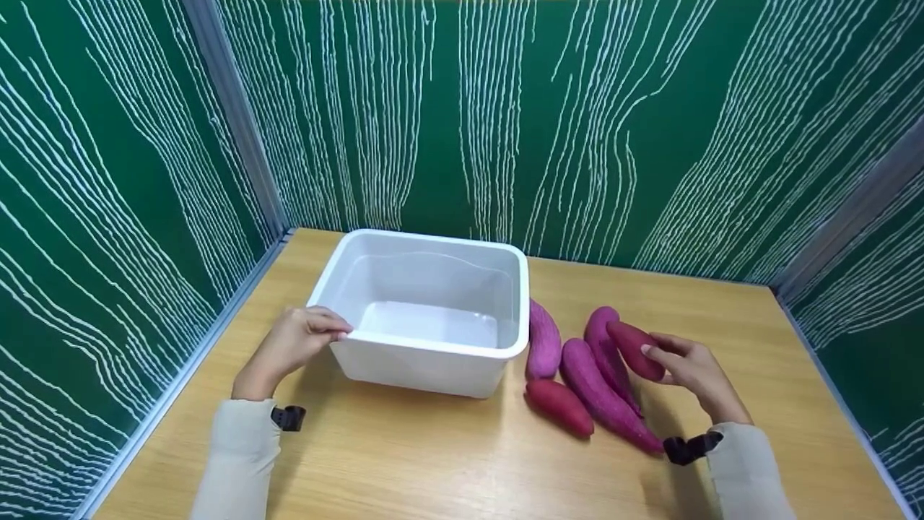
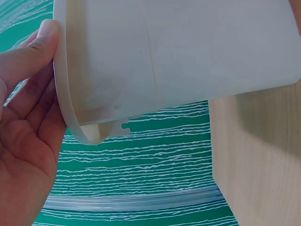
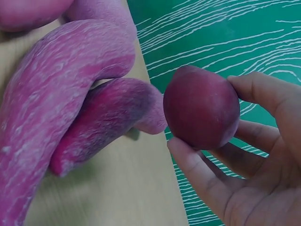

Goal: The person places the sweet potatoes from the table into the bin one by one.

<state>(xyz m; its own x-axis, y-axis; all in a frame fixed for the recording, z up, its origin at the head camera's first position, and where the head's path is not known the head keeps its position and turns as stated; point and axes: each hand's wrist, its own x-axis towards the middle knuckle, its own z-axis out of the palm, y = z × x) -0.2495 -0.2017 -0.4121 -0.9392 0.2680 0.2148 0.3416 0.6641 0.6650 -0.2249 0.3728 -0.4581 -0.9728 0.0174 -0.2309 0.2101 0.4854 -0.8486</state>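
Note:
My left hand (image 1: 299,343) pinches the near left rim of a white plastic bin (image 1: 419,368), thumb on one side and fingers on the other. The left wrist view shows the bin's outer wall (image 2: 188,52) and the thumb at its lip. In my right hand (image 1: 693,368) is a red sweet potato (image 1: 635,350), held between thumb and fingertips above the table; its rounded end (image 3: 202,108) faces the right wrist camera. Below and left of it lie long purple sweet potatoes (image 1: 603,397), bunched together. Another red sweet potato (image 1: 559,408) lies in front of them.
One purple sweet potato (image 1: 543,343) lies against the bin's right side. The wooden table (image 1: 433,462) is enclosed at the back and sides by green panels (image 1: 447,130) with white wavy lines. Metal posts (image 1: 238,115) stand at the corners.

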